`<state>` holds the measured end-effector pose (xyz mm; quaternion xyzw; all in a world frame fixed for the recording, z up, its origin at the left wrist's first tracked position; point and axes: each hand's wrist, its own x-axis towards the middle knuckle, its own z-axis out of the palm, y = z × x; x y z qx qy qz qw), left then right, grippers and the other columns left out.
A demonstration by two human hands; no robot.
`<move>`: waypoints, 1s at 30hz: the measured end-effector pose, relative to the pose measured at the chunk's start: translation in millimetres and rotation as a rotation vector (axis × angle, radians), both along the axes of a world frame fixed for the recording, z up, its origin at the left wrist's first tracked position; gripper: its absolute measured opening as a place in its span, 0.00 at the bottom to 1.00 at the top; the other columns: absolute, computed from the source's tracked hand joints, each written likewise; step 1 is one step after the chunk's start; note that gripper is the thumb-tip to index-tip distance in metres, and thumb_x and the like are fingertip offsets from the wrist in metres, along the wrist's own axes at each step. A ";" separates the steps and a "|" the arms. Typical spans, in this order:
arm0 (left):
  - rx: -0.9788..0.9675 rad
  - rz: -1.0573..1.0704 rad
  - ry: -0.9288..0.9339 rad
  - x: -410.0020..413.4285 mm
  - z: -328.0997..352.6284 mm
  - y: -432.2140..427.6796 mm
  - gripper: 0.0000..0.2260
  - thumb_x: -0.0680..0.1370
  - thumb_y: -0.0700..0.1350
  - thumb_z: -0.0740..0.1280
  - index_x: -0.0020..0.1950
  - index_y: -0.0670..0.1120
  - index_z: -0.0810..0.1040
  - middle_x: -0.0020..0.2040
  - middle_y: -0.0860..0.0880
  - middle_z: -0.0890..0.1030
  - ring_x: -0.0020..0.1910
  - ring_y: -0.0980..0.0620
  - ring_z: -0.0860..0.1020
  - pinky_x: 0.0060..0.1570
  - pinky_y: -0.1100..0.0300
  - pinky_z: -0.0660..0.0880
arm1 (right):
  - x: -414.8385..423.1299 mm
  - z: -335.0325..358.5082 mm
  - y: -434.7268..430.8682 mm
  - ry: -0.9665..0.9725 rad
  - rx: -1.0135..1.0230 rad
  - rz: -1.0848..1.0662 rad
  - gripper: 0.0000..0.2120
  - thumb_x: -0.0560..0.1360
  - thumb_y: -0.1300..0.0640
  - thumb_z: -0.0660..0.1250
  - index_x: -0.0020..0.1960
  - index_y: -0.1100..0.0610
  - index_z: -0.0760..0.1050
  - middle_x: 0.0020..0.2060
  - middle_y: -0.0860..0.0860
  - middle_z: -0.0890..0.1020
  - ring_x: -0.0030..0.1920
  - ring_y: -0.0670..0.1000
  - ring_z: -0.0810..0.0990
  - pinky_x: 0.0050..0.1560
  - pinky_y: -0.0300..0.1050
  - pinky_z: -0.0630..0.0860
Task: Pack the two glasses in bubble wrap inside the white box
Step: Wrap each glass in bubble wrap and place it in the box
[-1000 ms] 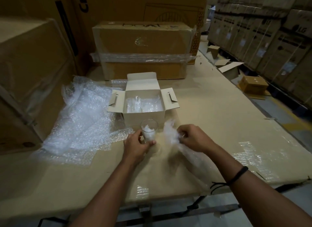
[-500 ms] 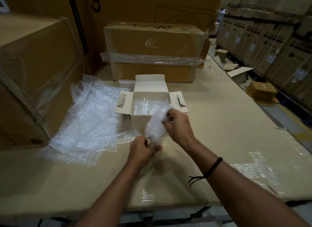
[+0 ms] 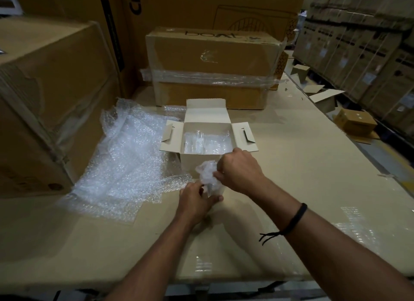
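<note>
Glass (image 3: 214, 189) stands just in front of white box (image 3: 190, 166), left hand (image 3: 195, 202) curled round its base, right hand (image 3: 239, 168) pinching bubble wrap (image 3: 207, 169) at its mouth. Recommend tucking wrap snugly, base held steady.

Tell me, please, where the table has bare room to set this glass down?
The widest bare table lies right of the white box, out to the edge. Another bare strip runs along the near edge, below the loose bubble wrap. It is crowded left of the box under that wrap, and behind it by the taped brown carton.
</note>
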<state>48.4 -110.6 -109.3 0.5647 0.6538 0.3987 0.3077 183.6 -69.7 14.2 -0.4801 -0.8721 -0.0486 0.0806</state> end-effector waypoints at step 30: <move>0.023 -0.009 0.045 -1.7 -4.4 5.2 0.28 0.58 0.68 0.71 0.54 0.56 0.80 0.45 0.51 0.80 0.45 0.49 0.77 0.49 0.47 0.76 | 22.6 10.0 -5.7 -0.122 -0.437 0.139 0.33 0.67 0.68 0.56 0.67 0.44 0.75 0.62 0.50 0.79 0.60 0.53 0.70 0.58 0.51 0.73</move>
